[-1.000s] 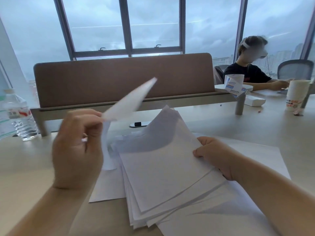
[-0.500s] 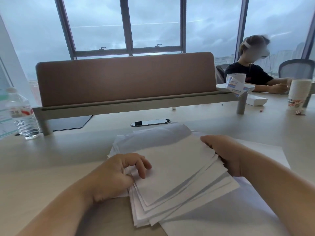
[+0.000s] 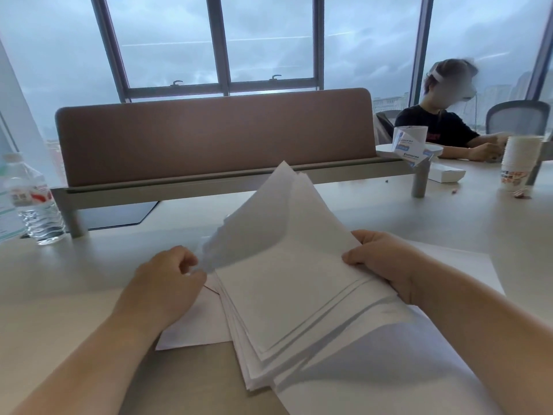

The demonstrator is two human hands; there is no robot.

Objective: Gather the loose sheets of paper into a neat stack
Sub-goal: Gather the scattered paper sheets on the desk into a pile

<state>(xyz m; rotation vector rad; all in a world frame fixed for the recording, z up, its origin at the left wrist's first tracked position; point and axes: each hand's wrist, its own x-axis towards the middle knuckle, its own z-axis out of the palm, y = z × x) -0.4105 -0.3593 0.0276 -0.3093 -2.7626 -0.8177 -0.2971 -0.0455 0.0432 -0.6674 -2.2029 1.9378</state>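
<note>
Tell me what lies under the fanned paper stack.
Under the stack a flat sheet pokes out left, and a large sheet right. Anything beneath the middle is covered.

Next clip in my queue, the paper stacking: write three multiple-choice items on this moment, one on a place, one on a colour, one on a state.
1. Where is the water bottle?
A. far left of the desk
B. beside the paper cups
C. on the paper

2. What colour is the divider panel?
A. green
B. brownish
C. white

3. How do the sheets of paper lie?
A. squared flush
B. fanned, far corner lifted
C. rolled up

Key: 1 A, it stands at the left edge. 2 B, it looks muted brown. 3 B, the right hand grips the right edge and the left hand holds the left, with edges staggered.
</note>
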